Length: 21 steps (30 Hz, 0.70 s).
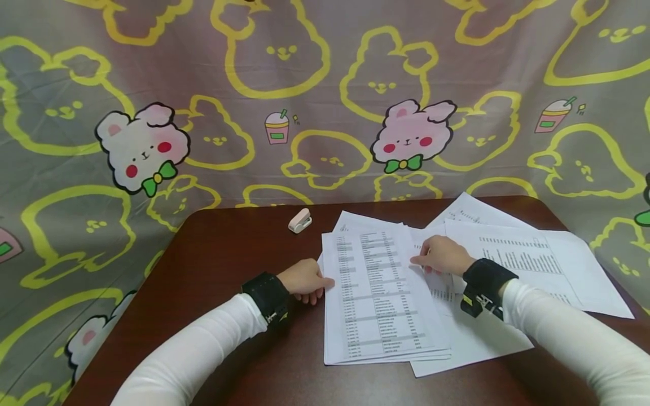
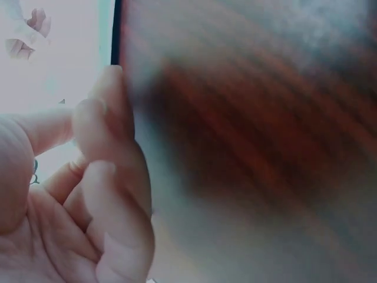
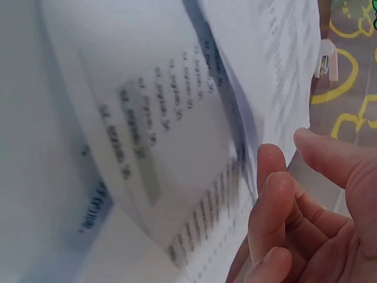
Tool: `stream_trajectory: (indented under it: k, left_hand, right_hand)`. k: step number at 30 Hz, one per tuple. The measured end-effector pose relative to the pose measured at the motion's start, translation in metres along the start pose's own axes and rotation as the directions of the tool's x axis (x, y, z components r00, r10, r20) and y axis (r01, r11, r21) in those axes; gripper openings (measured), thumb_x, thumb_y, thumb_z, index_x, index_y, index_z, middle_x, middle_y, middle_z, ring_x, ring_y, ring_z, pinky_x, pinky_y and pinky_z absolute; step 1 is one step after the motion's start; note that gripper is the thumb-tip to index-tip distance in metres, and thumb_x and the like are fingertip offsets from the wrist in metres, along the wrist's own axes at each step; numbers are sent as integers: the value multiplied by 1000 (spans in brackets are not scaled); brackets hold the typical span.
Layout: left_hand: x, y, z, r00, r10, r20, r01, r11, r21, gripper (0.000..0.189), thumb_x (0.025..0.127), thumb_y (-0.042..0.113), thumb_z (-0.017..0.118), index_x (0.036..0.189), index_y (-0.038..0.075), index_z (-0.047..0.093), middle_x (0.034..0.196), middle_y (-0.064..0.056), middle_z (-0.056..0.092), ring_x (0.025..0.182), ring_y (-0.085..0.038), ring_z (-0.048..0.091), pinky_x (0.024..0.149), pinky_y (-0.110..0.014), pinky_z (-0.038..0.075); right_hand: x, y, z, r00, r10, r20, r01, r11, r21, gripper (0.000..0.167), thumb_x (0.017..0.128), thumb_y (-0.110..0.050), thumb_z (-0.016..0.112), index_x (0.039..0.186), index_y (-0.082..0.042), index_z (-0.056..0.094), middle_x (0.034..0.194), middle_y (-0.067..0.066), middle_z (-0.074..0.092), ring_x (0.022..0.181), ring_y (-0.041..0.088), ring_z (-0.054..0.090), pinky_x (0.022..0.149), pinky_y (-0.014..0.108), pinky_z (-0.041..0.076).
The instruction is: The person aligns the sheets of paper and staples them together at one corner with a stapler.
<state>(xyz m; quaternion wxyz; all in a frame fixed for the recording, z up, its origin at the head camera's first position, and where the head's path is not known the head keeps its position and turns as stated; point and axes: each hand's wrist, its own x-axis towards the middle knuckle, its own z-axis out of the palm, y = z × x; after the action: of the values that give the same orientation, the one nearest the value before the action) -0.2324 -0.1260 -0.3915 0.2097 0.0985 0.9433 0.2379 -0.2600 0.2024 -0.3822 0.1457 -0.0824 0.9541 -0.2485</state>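
A stack of printed paper sheets (image 1: 373, 293) lies in front of me on the table, its top page covered with rows of text and grey bands. My left hand (image 1: 304, 280) pinches the stack's left edge, thumb on top and the other fingers curled below. At the opposite edge, my right hand (image 1: 443, 255) pinches the sheets near their upper right side. In the right wrist view, the thumb (image 3: 330, 156) and index finger meet at the paper edge, and the printed sheets (image 3: 177, 118) bow beside them. The left wrist view is partly blurred, with curled fingers (image 2: 112, 135) near bright white paper.
More printed sheets (image 1: 523, 259) spread loosely at the right, some under the right forearm. A small pale pink stapler (image 1: 300, 220) stands near the table's back edge. The dark brown table (image 1: 218, 254) meets a patterned curtain (image 1: 325, 101) behind.
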Motion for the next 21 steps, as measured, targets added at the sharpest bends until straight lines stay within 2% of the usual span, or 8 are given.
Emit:
stream_trajectory:
  k: [5,10,15,21]
  left_hand:
    - [-1,-3,-8,1000,-3,-30,3,1000,-22,43,95,34,62,62,7,67,54,-5,62,42,-16,54,40,-23,39]
    - [1,-9,-18,997,1,-80,-6,998,-64,37,96,33,62,70,7,69,58,-5,63,45,-17,55,42,-26,44]
    - [5,-12,-27,989,0,-145,-13,996,-92,33,96,33,62,78,7,69,64,-6,65,50,-20,57,45,-28,45]
    - [14,-10,-33,970,2,-242,-34,991,-126,28,96,33,62,90,6,67,74,-8,66,60,-25,60,50,-28,42]
  right_hand:
    - [2,-5,-10,999,-37,-21,37,999,-6,30,89,-34,71,96,-5,69,71,4,62,67,20,57,63,31,42]
    - [9,-6,-26,994,-91,-66,95,995,45,30,90,-29,71,101,-1,66,83,9,65,71,24,60,66,31,47]
    - [15,-6,-39,983,-117,-141,128,989,75,33,90,-25,71,110,1,62,101,15,63,88,30,58,83,38,51]
    - [24,-4,-45,982,-107,-157,123,988,95,47,88,-19,72,124,5,54,122,24,56,104,37,53,97,47,45]
